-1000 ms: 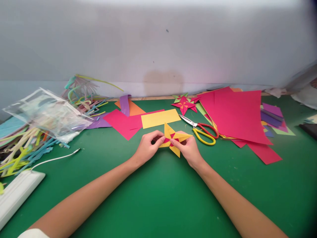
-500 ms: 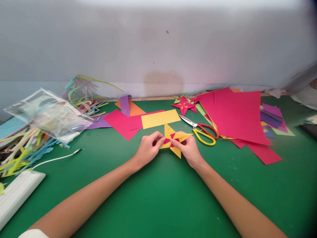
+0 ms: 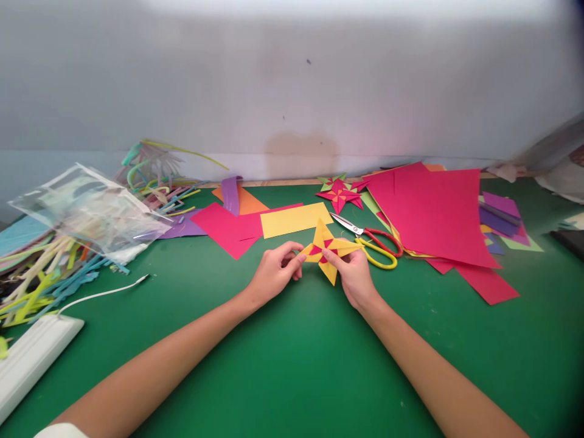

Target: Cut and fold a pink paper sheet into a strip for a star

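- The left hand (image 3: 275,271) pinches one point of a yellow-and-red folded paper star (image 3: 322,231).
- The right hand (image 3: 357,280) grips its right side, thumb on top.
- Red-and-yellow-handled scissors (image 3: 358,231) lie on the green table (image 3: 292,365), just beside a yellow paper rectangle (image 3: 296,220).

Worn on head, looking forward and down across green tabletop (image 3: 292,377), facing grey wall (image 3: 292,73) at 12 o'clock. Set above and behind left forearm (image 3: 173,347), entering from 8 o'clock, and right forearm (image 3: 438,359), from 4 o'clock. Near both, wide enough to span clear plastic bag (image 3: 91,204) at 9 o'clock and purple paper (image 3: 504,204) at 3 o'clock.
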Demonstrator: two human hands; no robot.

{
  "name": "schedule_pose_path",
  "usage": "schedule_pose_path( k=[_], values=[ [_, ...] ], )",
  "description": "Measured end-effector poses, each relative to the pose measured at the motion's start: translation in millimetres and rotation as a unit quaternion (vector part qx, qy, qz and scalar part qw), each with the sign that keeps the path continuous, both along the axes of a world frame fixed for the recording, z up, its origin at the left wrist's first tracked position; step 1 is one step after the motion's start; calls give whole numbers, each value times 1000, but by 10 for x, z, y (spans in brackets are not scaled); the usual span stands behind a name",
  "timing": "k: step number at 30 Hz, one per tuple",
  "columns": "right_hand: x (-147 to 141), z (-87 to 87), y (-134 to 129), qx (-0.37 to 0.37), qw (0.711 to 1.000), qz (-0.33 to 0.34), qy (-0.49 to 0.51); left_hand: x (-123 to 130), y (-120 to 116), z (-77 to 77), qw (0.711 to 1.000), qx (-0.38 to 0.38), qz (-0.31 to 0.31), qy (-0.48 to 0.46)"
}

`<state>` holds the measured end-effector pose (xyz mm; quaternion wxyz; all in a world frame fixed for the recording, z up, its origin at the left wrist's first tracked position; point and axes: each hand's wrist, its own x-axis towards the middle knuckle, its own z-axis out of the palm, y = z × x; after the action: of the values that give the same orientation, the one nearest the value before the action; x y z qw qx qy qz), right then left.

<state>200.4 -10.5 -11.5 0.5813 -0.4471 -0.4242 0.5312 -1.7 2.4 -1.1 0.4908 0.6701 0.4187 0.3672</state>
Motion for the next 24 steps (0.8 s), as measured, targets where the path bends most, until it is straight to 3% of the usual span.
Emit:
schedule_pose_path(
  k=[6, 14, 24],
  values=[
    [3, 10, -2, -2, 1000, -2, -6, -10, 10, 2, 1000, -24, 1, -12],
    [-12, 59, -29, 3, 999, 31, -22, -39, 21, 5, 998, 4, -67, 10],
    [-4, 6, -10, 6, 999, 29, -18, -36, 26, -40, 997, -18, -75, -11]
  ],
)
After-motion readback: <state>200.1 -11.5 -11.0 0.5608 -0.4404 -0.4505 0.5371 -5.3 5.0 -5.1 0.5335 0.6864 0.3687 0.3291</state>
